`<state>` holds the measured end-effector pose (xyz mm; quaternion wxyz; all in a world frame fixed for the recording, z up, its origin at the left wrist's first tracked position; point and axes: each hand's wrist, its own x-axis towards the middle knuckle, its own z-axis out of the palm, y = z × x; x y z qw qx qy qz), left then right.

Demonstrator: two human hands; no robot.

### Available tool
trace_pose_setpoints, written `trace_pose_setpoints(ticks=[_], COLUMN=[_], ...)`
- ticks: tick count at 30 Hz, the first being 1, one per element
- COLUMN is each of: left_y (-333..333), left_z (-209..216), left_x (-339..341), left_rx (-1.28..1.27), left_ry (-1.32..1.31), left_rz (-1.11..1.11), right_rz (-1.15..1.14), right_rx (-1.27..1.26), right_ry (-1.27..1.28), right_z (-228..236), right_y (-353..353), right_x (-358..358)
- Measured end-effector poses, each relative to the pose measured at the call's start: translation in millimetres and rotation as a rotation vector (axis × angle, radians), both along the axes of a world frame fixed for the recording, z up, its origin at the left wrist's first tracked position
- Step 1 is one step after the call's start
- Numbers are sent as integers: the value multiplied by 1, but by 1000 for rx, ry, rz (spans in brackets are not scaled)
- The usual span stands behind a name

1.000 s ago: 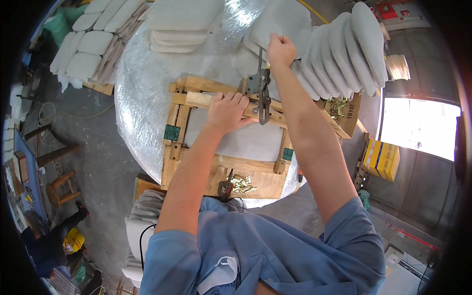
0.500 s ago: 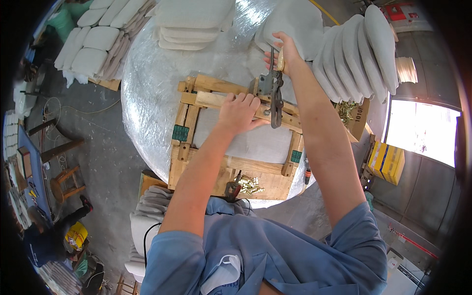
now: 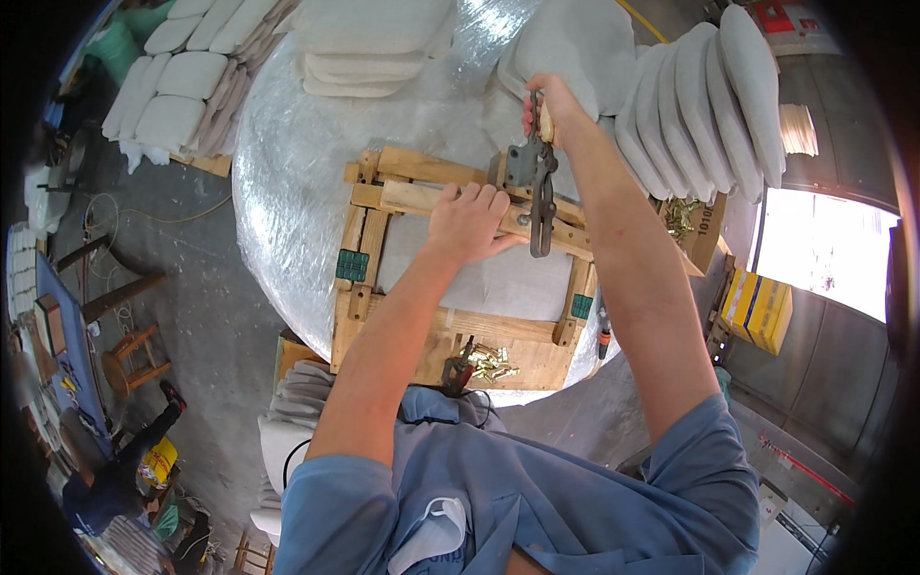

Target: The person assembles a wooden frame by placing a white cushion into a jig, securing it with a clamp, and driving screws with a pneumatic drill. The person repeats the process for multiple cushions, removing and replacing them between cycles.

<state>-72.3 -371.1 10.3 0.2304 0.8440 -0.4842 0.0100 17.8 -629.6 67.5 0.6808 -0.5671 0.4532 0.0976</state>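
Note:
My right hand (image 3: 560,107) is closed round the upright handle of a metal toggle clamp (image 3: 522,166), fixed at the far side of a wooden frame jig (image 3: 349,228). The clamp's dark arm reaches toward me over a wooden bar (image 3: 407,197). My left hand (image 3: 467,223) grips that bar just left of the clamp, fingers curled over its top and thumb stretched along its near side. Inside the frame lies a flat grey fabric-covered panel (image 3: 479,280), partly hidden by my left forearm.
Brass-coloured metal fittings (image 3: 491,364) and a dark tool with red parts (image 3: 460,368) lie on the jig's near board. Grey cushions (image 3: 369,38) are stacked beyond, with more cushions (image 3: 704,105) at the right. A carton of fittings (image 3: 704,230) stands right. Another person (image 3: 105,474) is at far left.
My right hand's fingers were spread beside the clamp handle and have now curled round it. The hand sits slightly lower. My left hand stays on the wooden bar.

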Motion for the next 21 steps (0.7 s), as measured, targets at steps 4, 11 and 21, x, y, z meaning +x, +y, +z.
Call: trace_pose_setpoints(ticks=[4,11,21], left_y=[0,-1,39], left_z=[1,8,-6], left_x=[0,-5,-3], left_rx=[62,80,-242], left_ry=[18,12,-160], left_rz=[-28,-25,208], right_rz=[29,-166,-449], right_rx=[-17,-187,-1033], right_ry=[-1,-149,-189], right_z=[-22,-28,-24], right_y=[-11,8,28], right_x=[-5,-14,-266])
